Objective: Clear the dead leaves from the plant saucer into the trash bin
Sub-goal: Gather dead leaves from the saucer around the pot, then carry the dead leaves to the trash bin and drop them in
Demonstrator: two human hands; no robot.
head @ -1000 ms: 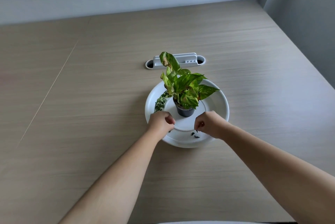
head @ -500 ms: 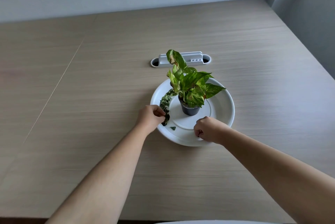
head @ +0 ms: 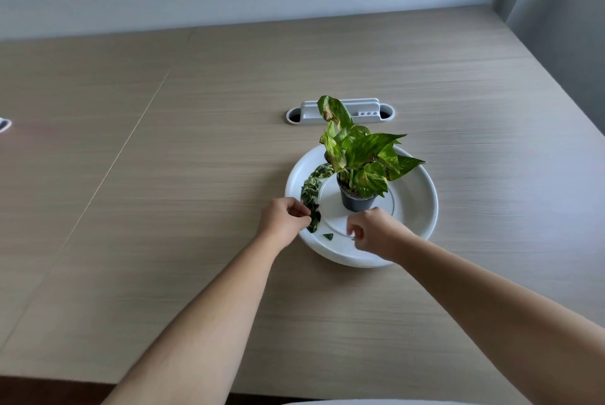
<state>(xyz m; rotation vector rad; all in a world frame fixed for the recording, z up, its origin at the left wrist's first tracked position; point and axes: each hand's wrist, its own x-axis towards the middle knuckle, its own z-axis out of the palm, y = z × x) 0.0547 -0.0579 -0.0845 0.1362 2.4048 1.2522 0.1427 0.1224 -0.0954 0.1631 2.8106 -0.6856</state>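
We see dark, curled dead leaves (head: pixel 311 200) lying along the left inner rim of the round white plastic saucer (head: pixel 422 208), which sits right of centre on the pale wood-grain table (head: pixel 163 208); our left hand (head: pixel 284 219) pinches the nearest leaves, our right hand (head: pixel 376 232) is curled shut beside a small leaf scrap (head: pixel 328 236), before the dark-potted green plant (head: pixel 358 169)

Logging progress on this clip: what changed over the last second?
The left hand moved from the near rim to the dark dead leaves at the left and pinches them. The right hand stays curled at the front. The white round saucer and potted plant are unmoved.
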